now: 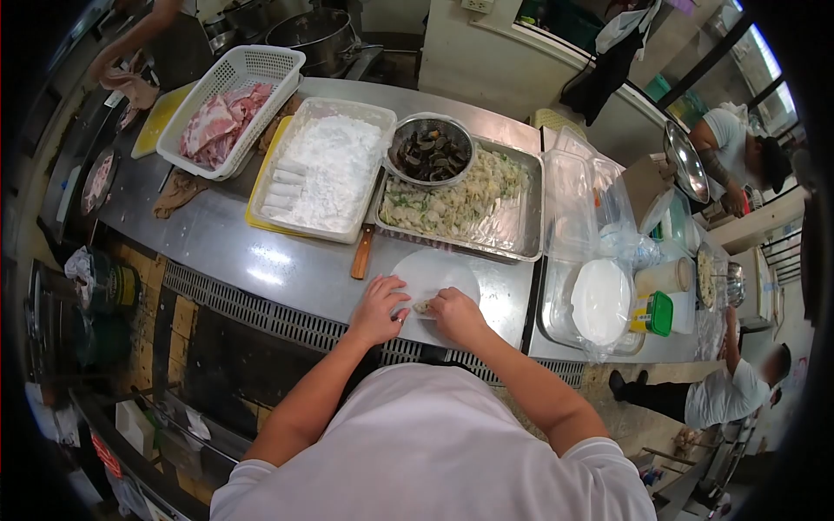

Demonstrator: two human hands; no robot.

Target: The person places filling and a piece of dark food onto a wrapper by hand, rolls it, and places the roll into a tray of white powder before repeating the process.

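A pale, round translucent sheet (439, 271) lies on the steel table in front of me. On its near side sits a small lump of filling (422, 306). My right hand (459, 316) is closed, its fingertips bunched against that lump. At the sheet's left edge my left hand (379, 311) rests with curved fingers apart, gripping nothing that I can see. Just beyond the sheet is a metal tray (532, 227) of chopped, pale-green filling. A bowl (473, 161) of dark sliced pieces stands in that tray's far left corner.
Left of the filling stands a white tub (352, 233) of white powder with several white rolls. A wooden-handled tool (361, 253) lies beside it. Farther left is a white basket (287, 62) of raw meat. Plastic containers (569, 200) crowd the right. Other people work nearby.
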